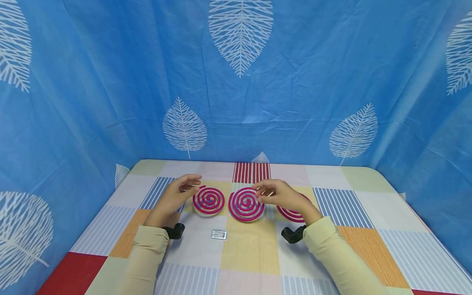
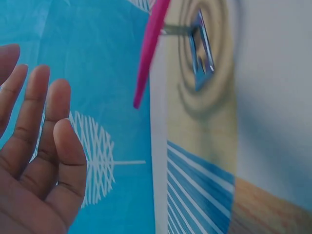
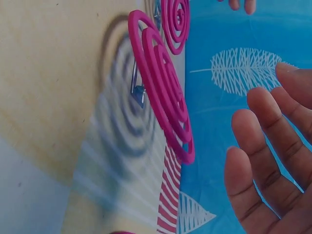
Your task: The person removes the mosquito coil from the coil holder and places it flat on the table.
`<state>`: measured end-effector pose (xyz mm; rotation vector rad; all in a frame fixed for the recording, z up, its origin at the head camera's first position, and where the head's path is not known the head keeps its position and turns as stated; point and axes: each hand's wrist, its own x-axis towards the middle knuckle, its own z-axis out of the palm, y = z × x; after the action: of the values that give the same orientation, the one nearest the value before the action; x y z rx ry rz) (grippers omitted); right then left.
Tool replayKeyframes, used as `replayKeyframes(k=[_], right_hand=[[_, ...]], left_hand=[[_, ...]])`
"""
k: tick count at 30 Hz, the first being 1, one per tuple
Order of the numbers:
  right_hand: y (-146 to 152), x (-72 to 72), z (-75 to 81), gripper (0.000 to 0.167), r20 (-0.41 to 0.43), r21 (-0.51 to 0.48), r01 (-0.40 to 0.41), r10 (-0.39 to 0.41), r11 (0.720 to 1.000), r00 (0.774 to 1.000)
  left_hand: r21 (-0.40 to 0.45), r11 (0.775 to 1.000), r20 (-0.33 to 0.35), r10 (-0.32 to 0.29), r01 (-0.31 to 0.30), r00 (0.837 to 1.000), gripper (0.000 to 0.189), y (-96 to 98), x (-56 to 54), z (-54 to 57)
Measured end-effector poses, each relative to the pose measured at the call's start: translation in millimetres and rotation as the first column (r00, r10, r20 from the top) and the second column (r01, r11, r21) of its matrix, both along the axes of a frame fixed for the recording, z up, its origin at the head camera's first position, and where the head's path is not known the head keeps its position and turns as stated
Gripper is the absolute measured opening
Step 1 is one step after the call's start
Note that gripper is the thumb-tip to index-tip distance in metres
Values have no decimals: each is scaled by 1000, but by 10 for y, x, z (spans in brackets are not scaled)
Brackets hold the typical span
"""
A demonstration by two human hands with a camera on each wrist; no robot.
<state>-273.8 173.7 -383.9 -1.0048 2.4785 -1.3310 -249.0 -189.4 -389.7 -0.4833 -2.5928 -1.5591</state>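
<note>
Three pink mosquito coils stand in a row, raised above the cloth: a left coil (image 1: 209,198), a middle coil (image 1: 246,201) and a right coil (image 1: 293,219) partly covered by my right forearm. My left hand (image 1: 179,192) hovers beside the left coil with relaxed fingers and holds nothing. In the left wrist view that coil (image 2: 147,53) appears edge-on above a metal stand (image 2: 197,56). My right hand (image 1: 278,192) is at the right edge of the middle coil, its fingers loosely bent; the right wrist view shows them apart from the coil (image 3: 158,92).
A small flat metal stand (image 1: 219,234) lies on the checked tablecloth (image 1: 250,254) in front of the left and middle coils. Blue curtains (image 1: 295,82) with white leaf prints surround the table's back and sides.
</note>
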Motion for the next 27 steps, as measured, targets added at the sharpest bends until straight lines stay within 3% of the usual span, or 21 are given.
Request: replayKeyframes(k=[4,10,22,27], right_hand=[[-74,-9,28,36,10,10,5,-5,1000,1000],[-173,-43,49,36,4,-4,-17,17,1000,1000],[-359,-127,2,32,1,-45,-29,29,999,1000],[-451,-144,-2,32,14,-51,-32,33,998,999]], left_hand=[[-10,999,77,39,-38,996,39,-58,-4,-29],[-22,996,187,94,-91,978,40,-92,-2,-68],[-55,992,303,121,-110,945,28,-140,-37,-196],[-64,994,322,101,-85,941,27,-126,-38,-215]])
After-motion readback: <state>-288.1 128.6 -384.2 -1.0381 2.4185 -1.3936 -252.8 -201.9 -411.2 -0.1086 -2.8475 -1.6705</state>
